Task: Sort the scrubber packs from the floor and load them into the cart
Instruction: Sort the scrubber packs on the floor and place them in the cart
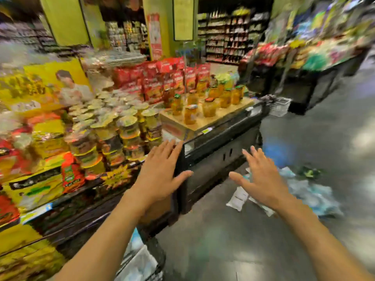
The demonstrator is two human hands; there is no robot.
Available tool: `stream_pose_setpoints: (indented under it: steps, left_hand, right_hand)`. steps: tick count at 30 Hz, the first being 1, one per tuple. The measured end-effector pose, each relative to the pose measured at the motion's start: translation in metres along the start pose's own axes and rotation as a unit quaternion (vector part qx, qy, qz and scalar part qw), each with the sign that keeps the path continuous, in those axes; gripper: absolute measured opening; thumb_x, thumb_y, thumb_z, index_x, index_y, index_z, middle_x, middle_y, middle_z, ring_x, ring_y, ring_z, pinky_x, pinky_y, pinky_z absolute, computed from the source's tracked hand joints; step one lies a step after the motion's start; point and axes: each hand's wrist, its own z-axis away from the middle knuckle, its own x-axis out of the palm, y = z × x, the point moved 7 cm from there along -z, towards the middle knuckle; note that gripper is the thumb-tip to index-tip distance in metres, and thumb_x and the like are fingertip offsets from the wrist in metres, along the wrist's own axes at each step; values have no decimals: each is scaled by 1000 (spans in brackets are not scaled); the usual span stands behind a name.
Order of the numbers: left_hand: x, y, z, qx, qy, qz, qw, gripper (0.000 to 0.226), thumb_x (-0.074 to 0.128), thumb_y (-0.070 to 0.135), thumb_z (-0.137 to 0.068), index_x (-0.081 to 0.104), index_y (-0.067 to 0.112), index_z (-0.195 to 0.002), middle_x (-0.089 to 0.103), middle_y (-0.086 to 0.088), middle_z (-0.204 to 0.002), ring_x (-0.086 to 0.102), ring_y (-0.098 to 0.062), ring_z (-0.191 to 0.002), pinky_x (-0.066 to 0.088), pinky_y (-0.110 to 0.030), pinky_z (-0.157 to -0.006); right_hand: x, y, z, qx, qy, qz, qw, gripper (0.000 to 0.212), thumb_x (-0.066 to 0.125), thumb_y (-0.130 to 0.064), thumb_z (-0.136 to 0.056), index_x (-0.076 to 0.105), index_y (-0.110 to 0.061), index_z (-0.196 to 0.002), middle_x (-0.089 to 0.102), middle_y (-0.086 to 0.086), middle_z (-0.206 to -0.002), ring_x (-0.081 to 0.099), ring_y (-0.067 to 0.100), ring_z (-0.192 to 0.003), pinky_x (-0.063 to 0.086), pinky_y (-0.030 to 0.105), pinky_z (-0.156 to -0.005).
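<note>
Several scrubber packs [310, 191] in clear and pale blue wrapping lie scattered on the grey floor at right, with a white flat pack [238, 196] nearest me. My left hand [160, 173] is held out flat with fingers spread, in front of a black display unit, holding nothing. Spread the same way, my right hand [261, 179] hovers above the floor packs and is empty. Part of the cart [154, 258], a dark wire frame with pale packs inside, shows at the bottom between my forearms. The whole view is motion-blurred.
A black display unit [219, 159] topped with jars stands just ahead. Shelves of noodle cups and snack bags [113, 134] fill the left. Another stocked stand [316, 63] lines the right. Grey floor [233, 250] runs between them.
</note>
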Motion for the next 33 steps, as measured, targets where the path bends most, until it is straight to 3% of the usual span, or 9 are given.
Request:
stream_pose_setpoints:
  steps: [2,7,9,11,13,18,27,33]
  left_hand:
    - [13,51,-32,38,-12,-7,999,94,22,81,-93,4,21,-164,5,-8,-172,4,-29,-159,9,-49,-128]
    - [48,144,-101,110,-42,-2,993,96,20,83,-92,-5,24,-164,-8,-5,-172,-6,-26,-159,4,-50,-128]
    - [59,170,-125,118,-46,20,992,96,21,83,-91,-4,25,-163,-6,-3,-172,-6,-24,-159,3,-48,-127]
    - [74,196,-152,132,-42,32,990,96,23,82,-91,-2,25,-164,-1,-4,-172,-2,-23,-159,4,-47,-127]
    - [89,217,-181,147,-39,48,987,97,24,83,-91,2,23,-164,4,-4,-172,3,-25,-159,7,-47,-127]
    - [138,254,-268,167,-39,62,983,98,32,81,-91,7,21,-164,13,-6,-171,14,-26,-158,15,-49,-126]
    - [227,325,-440,209,-61,97,971,97,37,79,-91,18,16,-163,32,-9,-165,29,-30,-153,25,-52,-123]
    - [283,392,-525,232,-101,112,961,95,39,76,-91,14,20,-163,26,-6,-168,23,-26,-155,18,-50,-125]
  right_hand:
    - [-26,55,11,46,3,38,998,140,-15,-102,-52,7,-21,-164,-3,5,-172,-6,24,-158,0,46,-128]
    - [-68,161,38,151,-4,102,983,99,25,-81,-90,0,-19,-164,-11,8,-171,-10,26,-158,-2,48,-127]
    - [-77,193,43,179,-1,114,977,102,26,-84,-87,2,-20,-164,-9,8,-171,-9,26,-158,-3,46,-128]
    - [-83,227,42,210,-1,117,971,120,12,-97,-71,3,-21,-164,-6,7,-172,-6,26,-158,-1,45,-127]
    - [-90,260,35,231,9,124,965,127,4,-97,-61,6,-22,-163,-2,7,-172,-2,26,-159,4,45,-128]
    - [-98,336,-2,269,18,120,955,101,44,-79,-89,11,-20,-163,6,6,-172,4,24,-158,4,41,-127]
    - [-112,482,-69,355,7,119,927,104,52,-80,-83,15,-24,-162,15,1,-171,11,20,-157,8,38,-127]
    - [-113,568,-111,384,-10,103,917,101,52,-78,-86,14,-24,-162,13,0,-171,9,21,-158,7,39,-127]
